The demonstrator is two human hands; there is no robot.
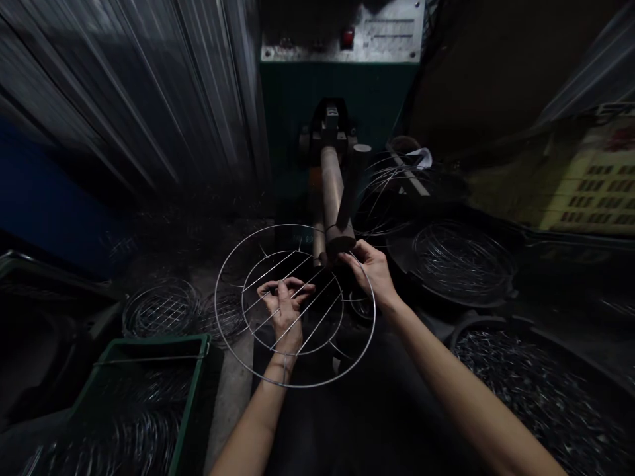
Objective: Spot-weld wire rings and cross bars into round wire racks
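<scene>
A round wire rack (225,354), with an outer ring, a smaller inner ring and parallel bars, is held nearly flat in front of a machine. My right hand (372,271) pinches the outer ring at its far right side, close under the machine's thick metal rod (333,192). From below, my left hand (285,311) is closed at the bars inside the inner ring. The wires cross in front of its palm and wrist, and its exact grip is partly hidden. The rack's far edge reaches the rod's end.
A green machine body (342,89) has a red switch (347,38). At left stand a green crate (201,370) of wire parts and stacked wire racks (161,307). At right are a pan of wire rings (461,261), a tub of short metal pieces (526,390) and a yellow crate (595,182).
</scene>
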